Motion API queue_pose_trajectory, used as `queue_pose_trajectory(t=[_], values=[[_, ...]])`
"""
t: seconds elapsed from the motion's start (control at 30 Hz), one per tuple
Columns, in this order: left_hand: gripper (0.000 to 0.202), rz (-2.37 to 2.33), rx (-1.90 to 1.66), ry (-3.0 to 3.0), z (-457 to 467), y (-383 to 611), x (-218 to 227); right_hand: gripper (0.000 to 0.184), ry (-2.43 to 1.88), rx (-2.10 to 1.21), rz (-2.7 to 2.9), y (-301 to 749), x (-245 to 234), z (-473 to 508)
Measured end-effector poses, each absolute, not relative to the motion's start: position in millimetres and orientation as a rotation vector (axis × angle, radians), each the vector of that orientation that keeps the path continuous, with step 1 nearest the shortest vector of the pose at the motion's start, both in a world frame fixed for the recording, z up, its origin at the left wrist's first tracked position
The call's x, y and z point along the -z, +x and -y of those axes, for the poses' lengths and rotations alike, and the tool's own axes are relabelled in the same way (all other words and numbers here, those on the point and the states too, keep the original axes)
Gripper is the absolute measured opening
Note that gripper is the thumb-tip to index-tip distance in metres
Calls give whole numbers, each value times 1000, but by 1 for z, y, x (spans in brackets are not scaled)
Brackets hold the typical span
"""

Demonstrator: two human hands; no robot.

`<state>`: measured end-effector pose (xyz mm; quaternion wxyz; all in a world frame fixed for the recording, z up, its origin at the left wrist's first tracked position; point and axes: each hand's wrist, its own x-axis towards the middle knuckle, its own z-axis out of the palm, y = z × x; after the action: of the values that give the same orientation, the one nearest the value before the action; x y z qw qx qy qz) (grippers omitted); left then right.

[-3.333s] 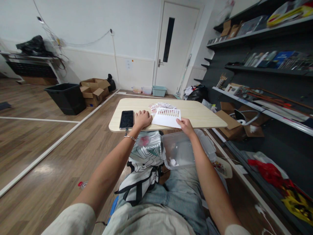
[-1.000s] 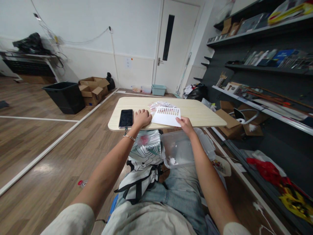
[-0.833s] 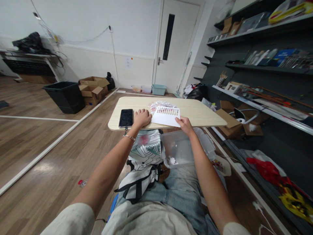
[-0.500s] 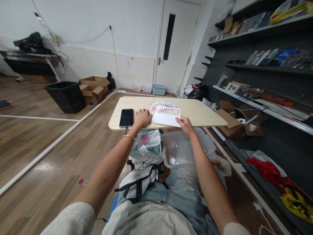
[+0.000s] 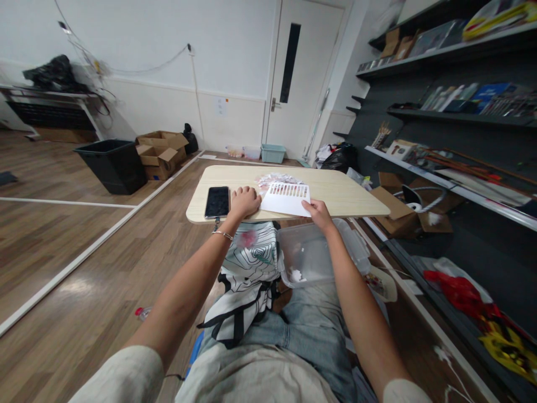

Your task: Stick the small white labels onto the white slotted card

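Observation:
My right hand (image 5: 318,212) pinches the right edge of a white slotted sheet (image 5: 281,206) between thumb and fingers. A row of several elongated slots runs along its far side. The sheet lies over the near part of a pale wooden tabletop (image 5: 348,196). Palm down, my left hand (image 5: 246,202) rests on the table at the sheet's left edge, its fingers stretched forward. Just beyond the sheet is a pile of small white and pinkish pieces (image 5: 279,179), too blurred to name. A dark-screened phone (image 5: 217,202) lies left of my left hand.
Beneath the table's near edge, a clear plastic bin (image 5: 308,252) holds a few white scraps. Patterned cloth (image 5: 251,280) hangs beside it. A black trash bin (image 5: 112,167) and cardboard boxes (image 5: 161,152) stand left; loaded dark shelves (image 5: 444,117) line the right.

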<state>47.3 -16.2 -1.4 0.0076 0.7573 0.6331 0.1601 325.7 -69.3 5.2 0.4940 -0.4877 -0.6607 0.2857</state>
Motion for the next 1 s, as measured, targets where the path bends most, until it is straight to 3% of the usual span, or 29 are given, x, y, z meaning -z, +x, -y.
queue_pose_trajectory(t=[0.57, 1.0], values=[[48, -1963, -515, 2351, 19, 47, 0, 53, -1135, -911, 1382, 326, -6, 70], [47, -1969, -527, 2340, 18, 48, 0, 58, -1148, -798, 1267, 335, 2, 59]])
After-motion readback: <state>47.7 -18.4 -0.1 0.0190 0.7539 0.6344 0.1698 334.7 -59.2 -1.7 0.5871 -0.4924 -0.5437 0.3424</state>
